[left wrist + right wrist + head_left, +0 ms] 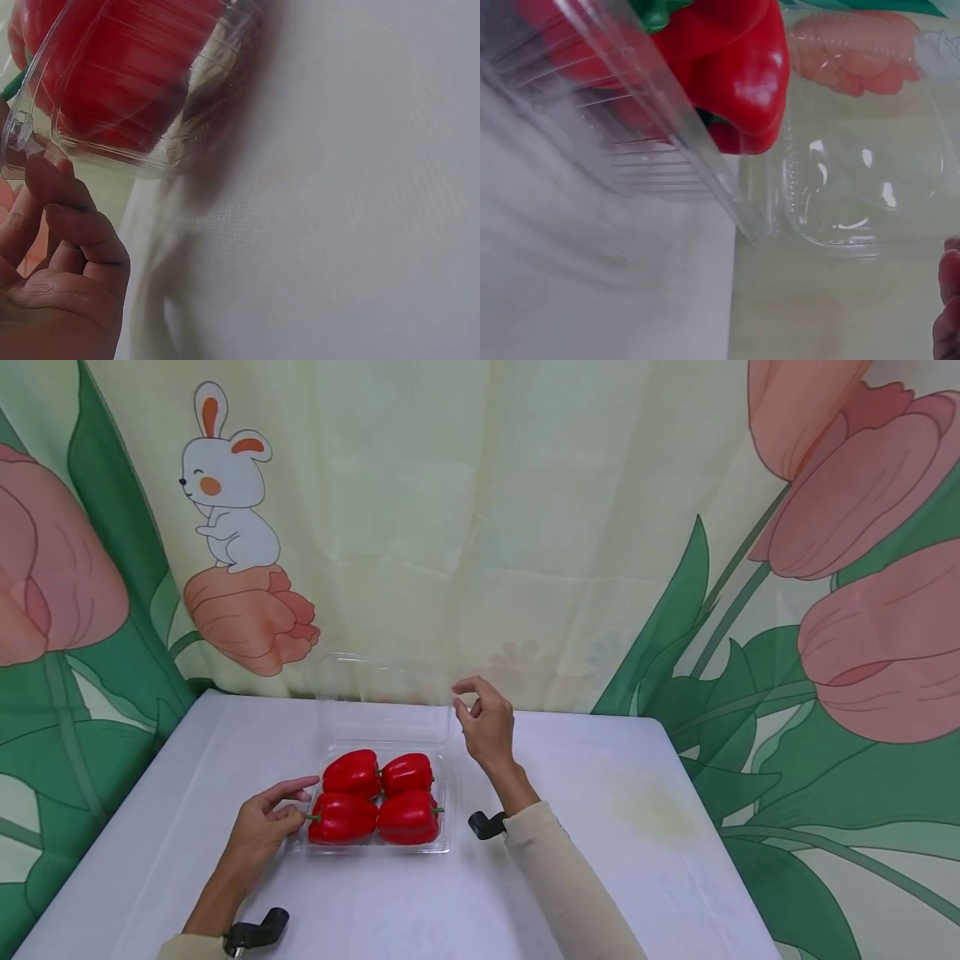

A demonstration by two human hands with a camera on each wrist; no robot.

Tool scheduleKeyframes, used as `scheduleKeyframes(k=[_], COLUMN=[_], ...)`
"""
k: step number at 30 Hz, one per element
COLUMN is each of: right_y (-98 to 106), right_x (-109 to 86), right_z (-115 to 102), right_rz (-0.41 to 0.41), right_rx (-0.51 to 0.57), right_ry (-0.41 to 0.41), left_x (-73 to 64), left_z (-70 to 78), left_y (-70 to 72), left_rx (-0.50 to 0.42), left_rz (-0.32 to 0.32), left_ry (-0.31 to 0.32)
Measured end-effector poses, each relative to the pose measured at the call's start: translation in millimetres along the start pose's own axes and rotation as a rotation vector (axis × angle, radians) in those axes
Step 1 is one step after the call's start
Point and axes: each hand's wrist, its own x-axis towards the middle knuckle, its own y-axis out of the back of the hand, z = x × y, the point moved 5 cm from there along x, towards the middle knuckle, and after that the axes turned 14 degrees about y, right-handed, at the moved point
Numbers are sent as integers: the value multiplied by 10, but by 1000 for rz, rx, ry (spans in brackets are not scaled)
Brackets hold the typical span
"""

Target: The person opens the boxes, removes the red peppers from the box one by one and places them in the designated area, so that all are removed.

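Note:
A clear plastic clamshell container [375,848] stands on the table with its lid [386,720] raised at the back. Several red bell peppers [408,817] with green stems lie in its base, in two rows. At the base's left side, my left hand [258,831] pinches the rim; in the left wrist view its fingertips [56,176] meet the rim by a corner tab. My right hand [486,722] is at the lid's right edge, thumb and index finger bent together on it. Only a few fingers [949,300] show in the right wrist view, beside the lid's edge.
A white cloth covers the table [585,860]. Behind it hangs a curtain [555,527] printed with tulips and a rabbit, close to the back edge and the raised lid. Each wrist wears a black mount [487,825].

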Motion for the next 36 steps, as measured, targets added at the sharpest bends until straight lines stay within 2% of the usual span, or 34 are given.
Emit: scheduleKeyframes(k=[7,23,36], right_y=[-101,-278,-371], right_x=[-45,-152,-216], right_z=[104,336,434], right_rz=[-74,-224,-313], right_rx=[-29,-92,-127], right_ry=[-31,-177,-230], left_x=[27,12,14], left_z=[-17,-24,-27], left_y=[-7,-9,-3], left_rx=[-5,-10,-7], left_rz=[-5,9,13], left_ry=[9,4,9])
